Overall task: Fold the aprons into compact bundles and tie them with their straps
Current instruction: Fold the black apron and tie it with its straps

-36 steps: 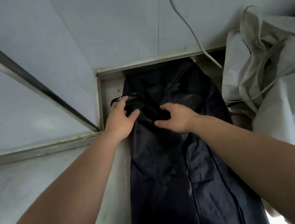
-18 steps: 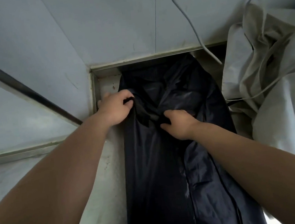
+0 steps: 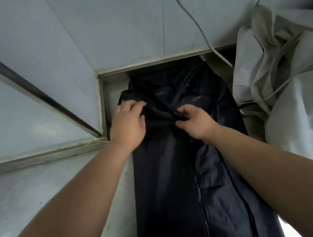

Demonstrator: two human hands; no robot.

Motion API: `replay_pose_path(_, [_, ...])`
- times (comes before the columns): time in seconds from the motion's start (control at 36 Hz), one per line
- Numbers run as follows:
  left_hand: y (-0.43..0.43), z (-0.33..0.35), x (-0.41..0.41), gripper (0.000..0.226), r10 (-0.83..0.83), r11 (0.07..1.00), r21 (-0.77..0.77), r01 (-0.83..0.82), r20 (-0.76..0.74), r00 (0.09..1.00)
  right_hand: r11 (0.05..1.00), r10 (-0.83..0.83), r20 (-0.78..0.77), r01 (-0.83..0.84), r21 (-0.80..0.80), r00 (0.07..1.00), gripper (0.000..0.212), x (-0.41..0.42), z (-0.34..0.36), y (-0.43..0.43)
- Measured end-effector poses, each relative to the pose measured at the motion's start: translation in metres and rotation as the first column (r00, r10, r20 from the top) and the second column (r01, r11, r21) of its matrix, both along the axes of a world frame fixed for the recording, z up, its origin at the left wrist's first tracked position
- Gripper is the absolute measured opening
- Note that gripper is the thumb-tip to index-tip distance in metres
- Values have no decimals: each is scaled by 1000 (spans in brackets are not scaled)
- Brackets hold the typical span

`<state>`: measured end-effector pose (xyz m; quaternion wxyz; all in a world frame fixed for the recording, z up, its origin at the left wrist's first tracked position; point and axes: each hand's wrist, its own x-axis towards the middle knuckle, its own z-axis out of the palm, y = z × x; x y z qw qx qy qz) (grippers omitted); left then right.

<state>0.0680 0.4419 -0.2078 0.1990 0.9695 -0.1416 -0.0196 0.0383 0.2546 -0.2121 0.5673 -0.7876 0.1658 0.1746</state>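
While the dark apron (image 3: 178, 184) lies stretched along the narrow counter (image 3: 121, 190), the left hand (image 3: 128, 124) grips its upper edge with curled fingers and the right hand (image 3: 195, 121) pinches a strap (image 3: 167, 108), and this thin, soft, slippery cloth seems best held at its edges.

Glossy dark cloth apron (image 3: 171, 185), matt white sacks (image 3: 296, 106)

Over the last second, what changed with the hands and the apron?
A second ago both hands lay open on the apron's upper part. Now the left hand grips bunched fabric at its left edge, and the right hand has curled to pinch what looks like a strap near the middle; the cloth between them has gathered. Unchanged: the apron lies lengthwise on the counter, white bags at the right.
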Motion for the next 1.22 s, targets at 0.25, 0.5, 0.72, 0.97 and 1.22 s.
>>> replay_pose_path(0.25, [0,-17,-74,74,47,996,91,-20,-303,952,897,-294,163,330,-292,942,27,-36,17,-30])
replay_pose_path(0.5, [-10,-30,-128,76,41,929,346,131,-447,893,779,218,-233,-313,-543,948,49,-103,0,-31])
replay_pose_path(0.72, [8,-27,-169,79,103,931,359,64,-428,898,706,419,-248,-485,-516,874,74,-136,-6,-18])
replay_pose_path(0.97, [47,-14,-217,79,98,921,383,69,-400,911,690,431,-187,-456,-563,883,56,-197,-3,20])
replay_pose_path(1.22, [42,-15,-235,59,48,983,185,15,-333,942,790,22,-189,-133,-599,982,53,-200,2,14])
